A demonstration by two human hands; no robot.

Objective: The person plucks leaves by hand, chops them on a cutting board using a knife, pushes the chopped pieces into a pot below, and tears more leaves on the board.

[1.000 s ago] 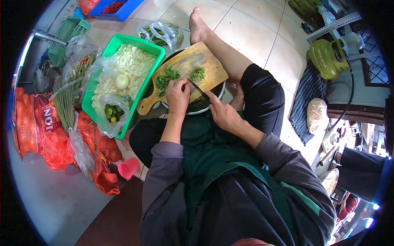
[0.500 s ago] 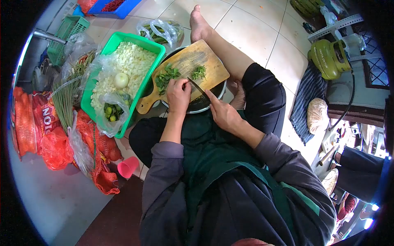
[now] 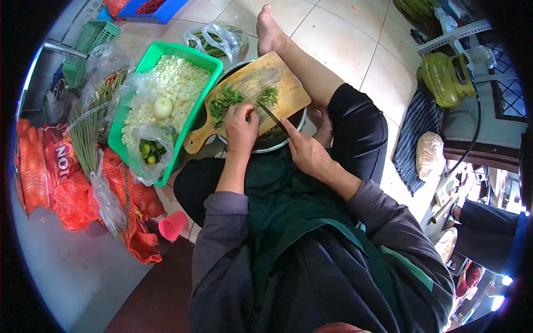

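My right hand [image 3: 308, 154] grips a knife, its dark blade [image 3: 268, 113] slanting over the wooden cutting board [image 3: 288, 83]. The blade's tip is beside a small heap of finely cut greens [image 3: 270, 96]. On the board's left part, my left hand [image 3: 242, 127] is closed with curled fingers at a bunch of green leaves [image 3: 224, 103]. Its fingertips are partly hidden, with leaves showing beside them. Under the board is a round metal pot [image 3: 273, 146], mostly covered, and the board's handle [image 3: 195, 142] sticks out toward the lower left.
A green tray [image 3: 215, 65] of chopped pale pieces, a whole peeled onion [image 3: 162, 108] and a bag of small green fruits [image 3: 151, 152] stands left. Red net sacks [image 3: 133, 216] and a pink cup [image 3: 173, 225] lie nearby. A gas cylinder [image 3: 444, 80] is at right; another person's legs [image 3: 488, 233] show lower right.
The knife and my right hand have shifted slightly down and right, opening a gap between blade and left fingers. My left hand stays at the leaves.
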